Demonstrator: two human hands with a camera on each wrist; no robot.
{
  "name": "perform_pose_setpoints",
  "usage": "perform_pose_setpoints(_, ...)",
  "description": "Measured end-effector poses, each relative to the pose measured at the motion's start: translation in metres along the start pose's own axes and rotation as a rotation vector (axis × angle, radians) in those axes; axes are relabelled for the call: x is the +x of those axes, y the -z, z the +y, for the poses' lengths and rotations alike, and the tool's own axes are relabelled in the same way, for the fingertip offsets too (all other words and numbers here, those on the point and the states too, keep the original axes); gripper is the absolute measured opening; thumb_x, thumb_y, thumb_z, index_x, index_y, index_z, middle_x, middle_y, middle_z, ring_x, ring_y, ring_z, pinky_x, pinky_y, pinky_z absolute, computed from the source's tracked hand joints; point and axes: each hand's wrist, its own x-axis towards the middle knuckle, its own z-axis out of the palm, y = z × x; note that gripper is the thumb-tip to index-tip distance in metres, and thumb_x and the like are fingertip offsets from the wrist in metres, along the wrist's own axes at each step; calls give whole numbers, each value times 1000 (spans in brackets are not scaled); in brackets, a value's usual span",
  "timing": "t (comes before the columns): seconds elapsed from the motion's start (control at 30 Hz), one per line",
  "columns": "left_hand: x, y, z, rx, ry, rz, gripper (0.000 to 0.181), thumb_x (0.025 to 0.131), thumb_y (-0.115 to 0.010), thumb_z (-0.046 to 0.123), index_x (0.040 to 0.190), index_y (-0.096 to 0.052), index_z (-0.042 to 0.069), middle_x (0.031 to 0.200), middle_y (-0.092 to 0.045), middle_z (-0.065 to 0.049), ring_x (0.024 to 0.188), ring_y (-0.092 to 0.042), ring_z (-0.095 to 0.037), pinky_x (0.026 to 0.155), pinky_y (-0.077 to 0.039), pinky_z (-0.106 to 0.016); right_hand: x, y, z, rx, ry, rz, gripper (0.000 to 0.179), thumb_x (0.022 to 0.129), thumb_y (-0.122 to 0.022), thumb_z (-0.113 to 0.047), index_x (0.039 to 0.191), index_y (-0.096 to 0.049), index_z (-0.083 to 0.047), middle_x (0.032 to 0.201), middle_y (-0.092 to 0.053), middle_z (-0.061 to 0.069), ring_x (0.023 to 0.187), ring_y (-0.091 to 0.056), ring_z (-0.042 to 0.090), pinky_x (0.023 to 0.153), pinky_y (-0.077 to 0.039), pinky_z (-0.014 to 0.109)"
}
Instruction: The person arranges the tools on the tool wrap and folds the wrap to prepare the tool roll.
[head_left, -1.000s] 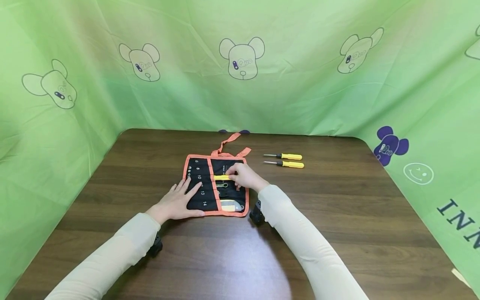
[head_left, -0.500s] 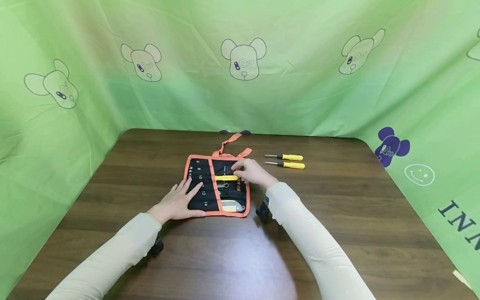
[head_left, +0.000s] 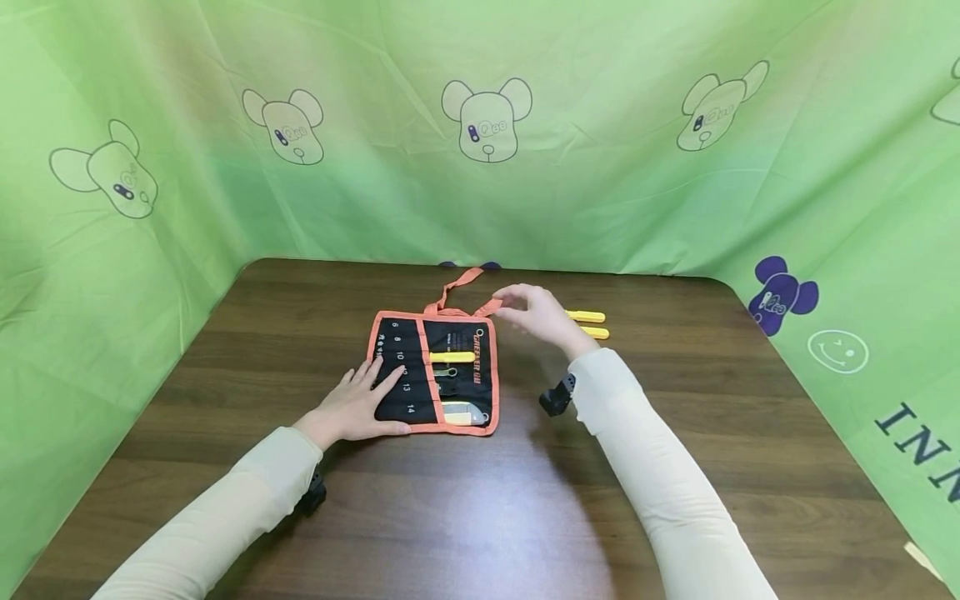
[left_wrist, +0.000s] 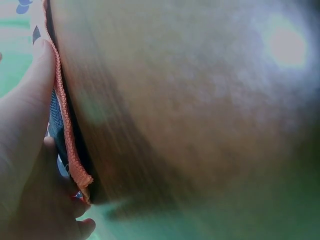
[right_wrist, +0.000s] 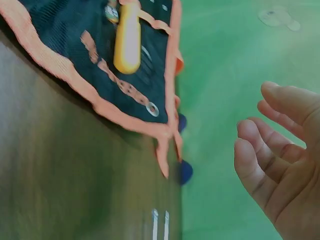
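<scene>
A black tool roll [head_left: 486, 396] with orange trim lies spread on the table. My left hand [head_left: 358, 406] rests on its left side, fingers spread over the numbered pockets. A yellow screwdriver handle [head_left: 452, 357] sticks out of a pocket, above a small wrench end [head_left: 450, 372] and a grey-and-yellow utility knife [head_left: 463, 413]. My right hand [head_left: 536, 315] is raised near the orange tie strap [head_left: 487, 308], holding nothing; its fingers are loosely bent in the right wrist view. Behind it lie two yellow-handled screwdrivers [head_left: 587, 317], their shafts hidden in the head view.
The dark wooden table [head_left: 480, 508] extends around the tool roll. A green printed curtain [head_left: 585, 192] closes off the back and sides. A second orange strap [head_left: 457, 282] trails toward the table's back edge.
My right hand has let go of the screwdriver in the pocket and moved up and right, toward the two loose screwdrivers. My left hand has stayed on the tool roll.
</scene>
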Motion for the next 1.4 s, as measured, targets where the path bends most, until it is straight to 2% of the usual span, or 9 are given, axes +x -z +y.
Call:
perform_pose_setpoints(0.17,-1,0,0,1,-3,2,94,79,-54,66,148,-18,14,148,-10,-27,133,-11,-44,105,-11,-55,-5,18,6,10,2,57,35,90,-61,-16,123,-56,-6,105,-58,13,71,-62,25,65,-52,42)
perform_pose_setpoints(0.3,0,0,0,4,-3,1,94,78,-54,66,148,-18,14,148,-10,-27,134,-11,-43,105,-11,-55,-10,32,17,-6,-8,91,38,90,-62,-17,125,-54,-5,105,-58,13,66,-60,18,64,-52,41)
perform_pose_setpoints(0.5,1,-1,-1,10,-1,1,95,78,-53,68,148,-18,15,148,-10,-26,134,-11,-43,105,-11,-55,-20,50,38,24,-43,147,42,89,-63,-20,126,-53,-3,107,-56,15,69,-60,25,66,-51,44)
perform_pose_setpoints(0.73,2,-2,-2,10,5,4,96,77,-52,69,148,-18,16,149,-9,-25,134,-10,-43,105,-11,-54,-33,65,66,50,-103,182,47,90,-62,-21,130,-48,-1,113,-51,19,75,-61,28,66,-52,32)
perform_pose_setpoints(0.83,2,-2,-2,12,5,4,96,77,-52,69,148,-18,16,149,-9,-25,134,-10,-43,105,-11,-54,-41,68,66,48,-119,182,45,91,-60,-16,129,-46,4,115,-50,24,71,-61,23,60,-51,26)
perform_pose_setpoints(0.9,2,-2,-2,15,5,5,96,77,-52,69,148,-18,16,149,-10,-25,134,-11,-43,105,-11,-54,-44,70,71,54,-132,182,45,91,-60,-15,129,-45,5,116,-49,26,70,-59,20,58,-51,27)
perform_pose_setpoints(1.1,2,-2,-1,16,5,3,95,78,-53,68,148,-18,15,148,-10,-26,134,-10,-43,105,-11,-54,-48,69,101,52,-185,176,46,90,-61,-16,129,-47,3,121,-47,27,78,-58,36,59,-51,33)
perform_pose_setpoints(1.23,1,-1,0,9,6,5,94,78,-54,67,148,-18,15,148,-9,-26,134,-10,-43,105,-11,-54,-50,67,112,28,-206,165,44,90,-61,-13,127,-47,6,119,-47,28,73,-60,31,56,-49,27)
perform_pose_setpoints(1.4,1,0,0,9,7,5,94,78,-54,66,148,-18,14,148,-9,-26,134,-10,-43,105,-11,-54,-51,65,118,5,-252,137,41,90,-60,-11,126,-49,5,112,-51,26,69,-57,21,56,-49,28)
